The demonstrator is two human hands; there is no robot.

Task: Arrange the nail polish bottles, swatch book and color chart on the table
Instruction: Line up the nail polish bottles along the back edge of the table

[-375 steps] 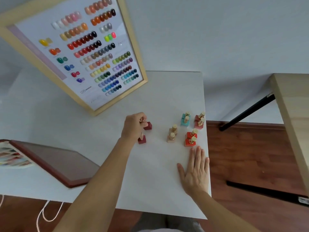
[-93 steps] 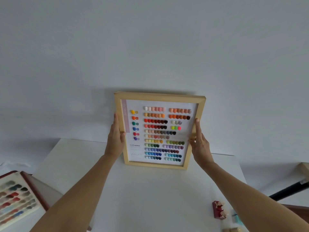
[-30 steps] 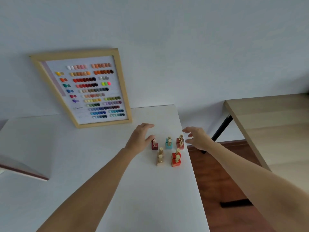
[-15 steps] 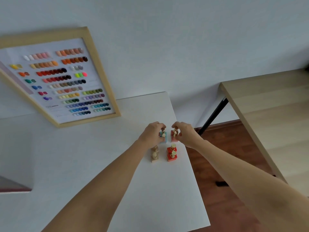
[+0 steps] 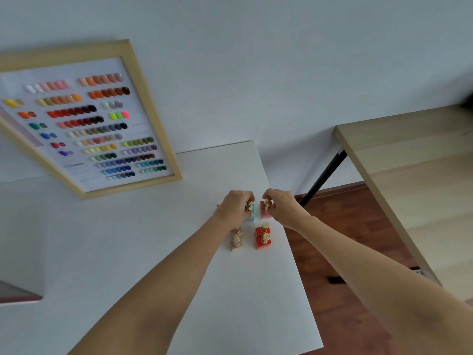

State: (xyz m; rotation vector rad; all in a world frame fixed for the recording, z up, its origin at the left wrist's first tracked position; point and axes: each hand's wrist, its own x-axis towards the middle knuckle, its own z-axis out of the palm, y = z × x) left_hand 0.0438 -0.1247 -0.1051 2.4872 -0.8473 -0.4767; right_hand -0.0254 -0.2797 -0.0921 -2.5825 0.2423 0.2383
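The framed color chart (image 5: 84, 124) leans against the wall at the back of the white table (image 5: 128, 239). Near the table's right edge stand small square nail polish bottles with gold caps. My left hand (image 5: 234, 207) is closed on the cap of a teal bottle (image 5: 252, 215). My right hand (image 5: 280, 207) is closed on the cap of a pink bottle (image 5: 263, 212). In front of them stand two red bottles (image 5: 262, 238) and two beige bottles (image 5: 236, 242). The dark red bottles are hidden behind my left hand. A corner of the swatch book (image 5: 18, 294) shows at the far left.
The bottles stand close to the table's right edge, with dark wood floor (image 5: 340, 239) below. A light wooden table (image 5: 409, 180) with a black leg (image 5: 323, 179) stands to the right. The grey wall (image 5: 256, 73) runs behind.
Both hands closed in on the back pair of bottles and now grip their caps. Earlier I set the color chart against the wall, then turned to the bottles.
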